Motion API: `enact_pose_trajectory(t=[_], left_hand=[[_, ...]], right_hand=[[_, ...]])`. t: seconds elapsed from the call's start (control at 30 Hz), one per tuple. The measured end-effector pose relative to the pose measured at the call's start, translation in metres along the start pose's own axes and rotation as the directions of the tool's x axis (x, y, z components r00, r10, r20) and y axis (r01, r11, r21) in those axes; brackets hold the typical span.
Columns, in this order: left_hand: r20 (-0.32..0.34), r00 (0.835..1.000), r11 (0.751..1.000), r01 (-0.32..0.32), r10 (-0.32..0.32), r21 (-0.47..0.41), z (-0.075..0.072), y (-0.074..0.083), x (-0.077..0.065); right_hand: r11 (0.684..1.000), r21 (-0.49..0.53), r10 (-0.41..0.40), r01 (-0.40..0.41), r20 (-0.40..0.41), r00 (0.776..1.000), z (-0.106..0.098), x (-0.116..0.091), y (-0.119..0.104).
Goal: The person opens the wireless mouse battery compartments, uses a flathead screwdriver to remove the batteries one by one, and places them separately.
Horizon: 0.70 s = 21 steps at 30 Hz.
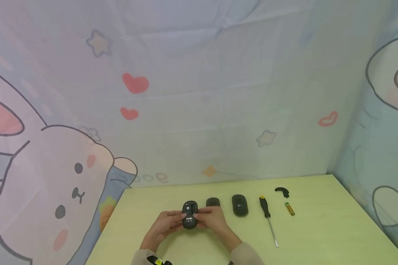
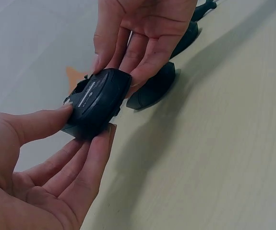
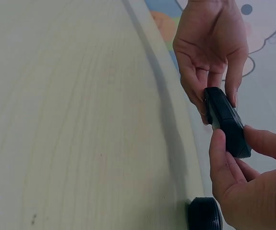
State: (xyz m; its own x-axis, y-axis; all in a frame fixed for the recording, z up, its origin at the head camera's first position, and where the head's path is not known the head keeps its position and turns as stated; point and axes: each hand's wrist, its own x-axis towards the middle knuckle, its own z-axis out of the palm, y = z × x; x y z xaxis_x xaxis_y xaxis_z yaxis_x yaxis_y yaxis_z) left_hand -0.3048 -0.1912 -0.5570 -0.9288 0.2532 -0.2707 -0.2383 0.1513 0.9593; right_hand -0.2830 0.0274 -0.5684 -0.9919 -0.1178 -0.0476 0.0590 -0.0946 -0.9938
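Between both hands is a black computer mouse (image 1: 190,223), held above the table with its underside up and its battery compartment uncovered. My left hand (image 1: 166,225) pinches one side of it, thumb on the underside and fingers beneath. From the opposite side my right hand (image 1: 213,219) grips it the same way, its thumb by the compartment. In the left wrist view the mouse (image 2: 99,103) is tilted, with fingertips of both hands on its edges. The right wrist view shows the mouse (image 3: 226,122) edge-on between the two hands.
Partly behind my right hand lies a second black mouse (image 1: 213,201). Farther right on the pale table (image 1: 321,221) are a third mouse (image 1: 240,205), a flat-blade screwdriver (image 1: 265,208), a curved black cover (image 1: 283,191) and a battery (image 1: 290,209). A printed cloth (image 1: 199,110) hangs behind.
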Motion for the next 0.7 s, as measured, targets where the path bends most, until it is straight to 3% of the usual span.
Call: enact_pose_trajectory(t=[0.37,0.7], left_hand=[[-0.039,0.999,0.999,0.023,-0.022,0.032,-0.015,0.004,0.012],[-0.111,0.992,0.998,0.062,-0.059,0.029,-0.019,-0.001,0.022]], right_hand=[[0.999,-0.038,0.012,-0.013,-0.048,0.999,0.018,0.014,-0.002],[0.993,-0.098,0.051,-0.060,-0.087,0.995,0.029,0.031,0.012]])
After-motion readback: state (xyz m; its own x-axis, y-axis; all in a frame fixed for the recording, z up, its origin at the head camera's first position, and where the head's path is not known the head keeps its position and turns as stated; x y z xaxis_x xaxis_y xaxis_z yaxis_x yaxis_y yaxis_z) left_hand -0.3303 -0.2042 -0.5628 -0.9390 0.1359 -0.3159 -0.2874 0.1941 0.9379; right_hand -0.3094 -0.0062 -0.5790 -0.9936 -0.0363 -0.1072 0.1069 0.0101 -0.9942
